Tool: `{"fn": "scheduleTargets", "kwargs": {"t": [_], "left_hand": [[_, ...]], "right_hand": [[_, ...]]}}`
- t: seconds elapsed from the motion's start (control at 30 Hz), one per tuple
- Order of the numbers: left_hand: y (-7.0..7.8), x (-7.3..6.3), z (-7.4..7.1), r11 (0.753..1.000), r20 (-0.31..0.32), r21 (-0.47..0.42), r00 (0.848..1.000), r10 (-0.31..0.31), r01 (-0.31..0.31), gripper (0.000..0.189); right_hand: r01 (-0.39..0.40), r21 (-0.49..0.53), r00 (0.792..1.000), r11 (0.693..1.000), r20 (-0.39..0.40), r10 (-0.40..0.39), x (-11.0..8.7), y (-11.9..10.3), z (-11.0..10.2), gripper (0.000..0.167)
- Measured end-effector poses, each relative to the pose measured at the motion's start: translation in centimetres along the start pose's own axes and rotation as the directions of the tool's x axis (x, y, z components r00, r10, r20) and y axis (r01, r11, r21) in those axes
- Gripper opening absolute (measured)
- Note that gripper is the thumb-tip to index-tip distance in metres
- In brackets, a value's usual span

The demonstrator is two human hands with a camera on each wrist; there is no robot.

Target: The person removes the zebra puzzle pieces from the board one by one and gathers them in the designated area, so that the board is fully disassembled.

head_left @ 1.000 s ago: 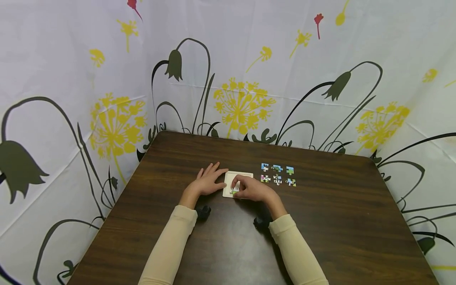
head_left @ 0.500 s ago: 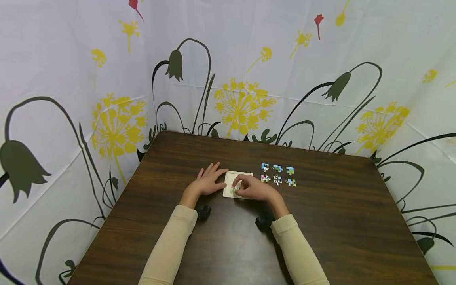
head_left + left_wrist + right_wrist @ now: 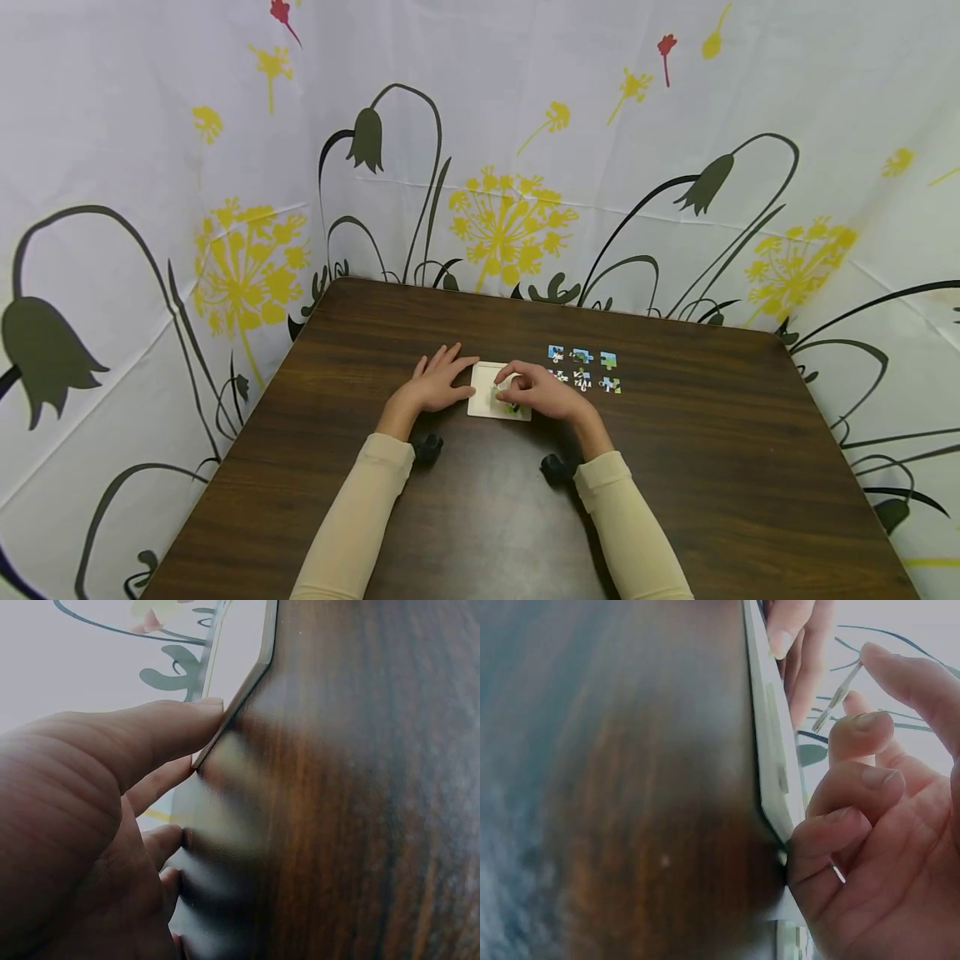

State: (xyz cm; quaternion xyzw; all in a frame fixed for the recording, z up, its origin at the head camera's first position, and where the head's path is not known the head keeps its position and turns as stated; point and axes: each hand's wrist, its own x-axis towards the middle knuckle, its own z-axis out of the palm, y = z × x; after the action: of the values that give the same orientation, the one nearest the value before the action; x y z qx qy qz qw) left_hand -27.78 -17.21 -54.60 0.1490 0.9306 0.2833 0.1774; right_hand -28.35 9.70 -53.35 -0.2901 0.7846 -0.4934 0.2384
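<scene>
A small cream puzzle tray [image 3: 482,403] lies flat on the table between my hands. My left hand [image 3: 435,387] rests on the table at its left side, fingers spread; in the left wrist view the thumb [image 3: 172,727] touches the tray's edge. My right hand [image 3: 543,393] is over the tray's right part. Between its thumb and index finger it pinches a jigsaw piece [image 3: 838,705], which stands tilted above the tray in the right wrist view. Green and dark picture parts [image 3: 513,408] show on the tray below the hand, which partly hides them.
Several loose jigsaw pieces [image 3: 582,357] lie in two rows right of the tray, one partly behind the right hand. The brown wooden table [image 3: 480,517] ends at a flower-printed curtain [image 3: 502,108] behind. Both wrists wear black devices [image 3: 557,471].
My right hand has shifted slightly right and up over the tray, with the jigsaw piece in its fingers. More of the tray's left part shows. The left hand has stayed in place.
</scene>
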Motion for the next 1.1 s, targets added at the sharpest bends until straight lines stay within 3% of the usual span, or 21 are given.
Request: {"fn": "scheduleTargets", "kwargs": {"t": [0.3, 0.63, 0.9, 1.1], "left_hand": [[0.7, -0.9, -0.1, 1.0, 0.002, -0.006, 1.0, 0.009, -0.009, 0.068], [1.6, -1.6, -0.6, 1.0, 0.012, 0.016, 1.0, 0.002, -0.002, 0.066], [0.0, -0.1, 0.1, 1.0, 0.006, 0.008, 1.0, 0.011, -0.011, 0.069], [0.0, -0.3, 0.0, 1.0, -0.007, -0.002, 1.0, 0.02, -0.02, 0.07]], "right_hand": [[0.02, -0.005, 0.999, 1.0, -0.029, -0.02, -0.7, -0.9, 0.1, 0.023], [0.023, -0.077, 0.996, 0.997, -0.089, -0.03, -2.8, -1.9, -0.9, 0.027], [0.004, -0.116, 0.99, 0.993, -0.137, -0.02, -4.9, -1.5, -2.2, 0.026], [-0.026, -0.129, 0.982, 0.991, -0.188, 0.001, -6.5, -1.6, -3.5, 0.027]]}}
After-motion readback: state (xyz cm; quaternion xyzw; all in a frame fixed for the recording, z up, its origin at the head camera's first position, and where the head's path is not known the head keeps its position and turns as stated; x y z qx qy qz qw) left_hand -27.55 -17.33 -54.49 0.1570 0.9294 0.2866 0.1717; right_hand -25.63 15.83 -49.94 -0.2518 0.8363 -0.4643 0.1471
